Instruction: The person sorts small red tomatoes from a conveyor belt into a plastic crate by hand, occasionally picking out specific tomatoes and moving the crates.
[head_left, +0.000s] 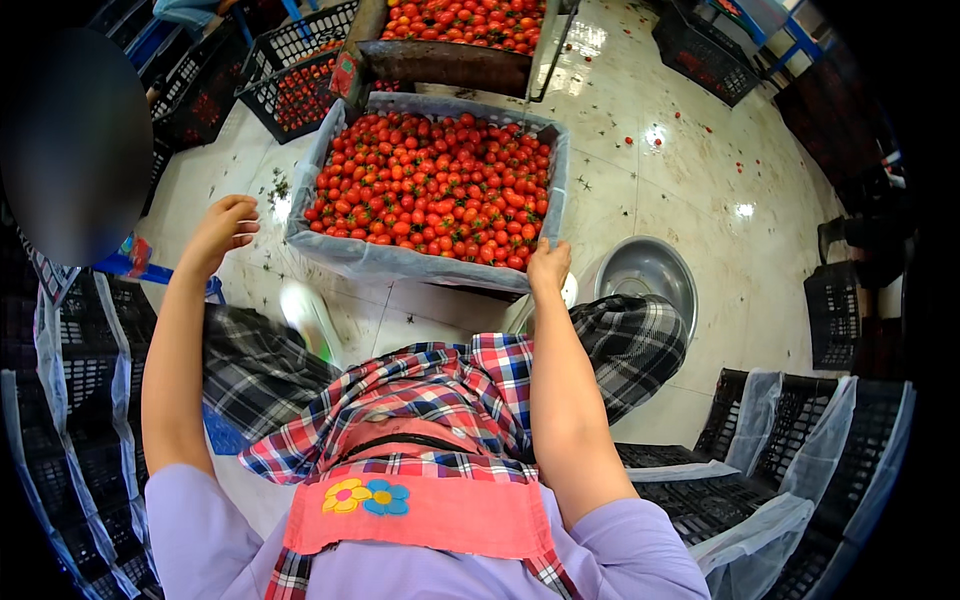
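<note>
In front of me stands a crate (330, 255) lined with pale sheeting and full of small red cherry tomatoes (430, 185), some with green stems. My right hand (549, 268) holds the crate's near right corner, its fingers bent over the lined rim. My left hand (228, 232) is in the air off the crate's left side. Its fingers are loosely curved and apart, with nothing in them.
Behind the crate, a sorting bin (445, 62) holds more tomatoes. A metal basin (650, 275) sits by my right knee. Black crates (290, 85) stand at far left, and lined black crates (780, 430) at near right. Stray tomatoes and stems dot the tiled floor (700, 200).
</note>
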